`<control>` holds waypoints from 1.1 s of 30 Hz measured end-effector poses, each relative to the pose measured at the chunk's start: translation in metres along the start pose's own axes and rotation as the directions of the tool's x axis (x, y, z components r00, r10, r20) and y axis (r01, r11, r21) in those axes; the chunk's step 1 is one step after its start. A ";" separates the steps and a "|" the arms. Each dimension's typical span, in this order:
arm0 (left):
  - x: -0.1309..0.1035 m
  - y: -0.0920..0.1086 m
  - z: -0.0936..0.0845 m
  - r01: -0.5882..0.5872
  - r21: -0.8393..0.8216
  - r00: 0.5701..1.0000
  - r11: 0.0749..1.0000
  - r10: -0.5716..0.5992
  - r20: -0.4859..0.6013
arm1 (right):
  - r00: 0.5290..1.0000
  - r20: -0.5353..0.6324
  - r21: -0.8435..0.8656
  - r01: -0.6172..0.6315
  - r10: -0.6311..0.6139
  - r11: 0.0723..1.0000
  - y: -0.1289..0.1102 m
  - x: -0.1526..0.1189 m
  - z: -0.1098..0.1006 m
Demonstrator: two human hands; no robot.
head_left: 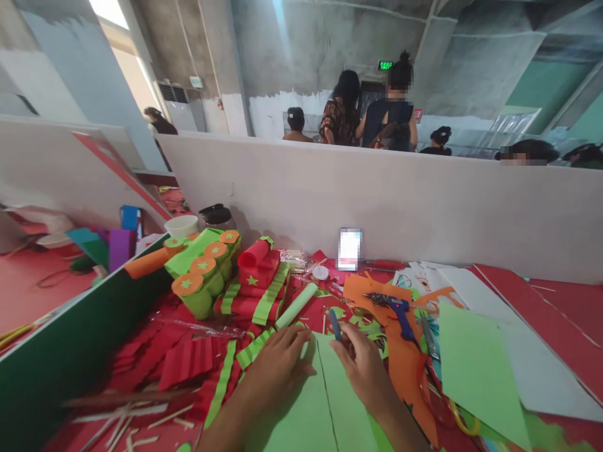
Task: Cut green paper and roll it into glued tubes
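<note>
Lying on the cluttered desk point(308, 317), a pale green sheet point(348, 420) is nearest the person.
A dark line runs lengthwise down the sheet; along its right side stretches a ragged orange piece point(406, 364), and farther back to the left stands a red block point(260, 276) banded with green strips. The left hand point(280, 361) rests on the sheet, fingers slightly apart, nothing visible in its grip. The right hand point(358, 358) is near the sheet's far edge. A blue glue gun point(400, 311) lies on the orange piece. Smallest, a slim dark stick point(335, 323) is clamped in the right grip.
</note>
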State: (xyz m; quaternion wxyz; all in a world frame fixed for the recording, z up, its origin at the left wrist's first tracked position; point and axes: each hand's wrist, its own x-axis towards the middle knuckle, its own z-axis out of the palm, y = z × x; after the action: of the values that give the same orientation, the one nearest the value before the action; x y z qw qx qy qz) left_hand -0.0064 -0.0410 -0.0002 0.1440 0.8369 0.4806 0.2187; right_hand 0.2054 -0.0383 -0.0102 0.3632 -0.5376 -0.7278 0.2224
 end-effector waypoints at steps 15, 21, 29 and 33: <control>0.000 -0.012 0.002 0.223 -0.087 0.973 0.971 -0.216 0.079 | 0.988 -0.045 -0.465 0.108 -0.145 0.879 0.025 0.002 -0.007; -0.002 -0.018 0.000 0.156 -0.121 0.981 0.980 -0.140 0.131 | 0.988 -0.051 -0.427 0.113 -0.148 0.897 0.023 0.002 -0.007; 0.003 -0.018 -0.041 0.154 -0.284 0.988 0.946 -0.144 0.056 | 0.998 0.067 0.046 -0.010 0.007 0.999 0.007 0.001 -0.009; 0.003 -0.016 -0.048 0.158 -0.393 0.984 0.906 -0.176 -0.011 | 0.988 0.145 0.285 -0.092 0.052 0.954 0.000 0.003 -0.015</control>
State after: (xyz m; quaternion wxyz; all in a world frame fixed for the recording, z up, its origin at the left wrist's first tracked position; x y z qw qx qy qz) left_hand -0.0417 -0.0290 0.0347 0.3148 0.7420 0.5003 0.3163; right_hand 0.2162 -0.0362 0.0008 0.3796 -0.4883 -0.6899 0.3761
